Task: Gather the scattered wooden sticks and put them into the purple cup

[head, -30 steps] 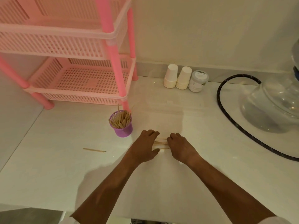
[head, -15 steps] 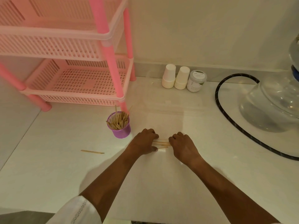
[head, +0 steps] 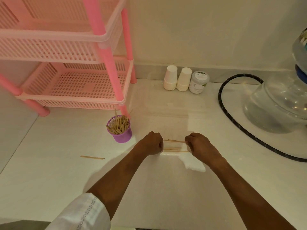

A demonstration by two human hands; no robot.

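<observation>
Both hands are down on the white worktop (head: 49, 180), with a small batch of thin pale wooden sticks (head: 174, 147) lying crosswise between them. The left hand (head: 152, 144) is clenched in a fist-like grip over the sticks' left ends. The right hand (head: 200, 144) has its fingers curled over the right ends. Each grip is thus closed on the batch, though the knuckles hide how many sticks each one really traps. The sticks are not yet one bundle: the far ones lie apart from the near ones, and their ends are staggered.

The step in hand looks like squaring up the batch before lifting it. It is best to press the ends inward until they are flush and draw the far sticks against the near ones. One hand can then take the bundle round its middle, so that none slide out.

The purple plastic cup (head: 122, 136) stands just left of the left hand, at the foot of the pink plastic lattice rack (head: 66, 52). It is already crowded with sticks. The bundle should go in end first, into a gap, and the free hand would do well to steady the cup, which looks light enough to tip.

A single flat wooden stick (head: 92, 157) lies alone further left on the worktop and remains to be collected.
</observation>
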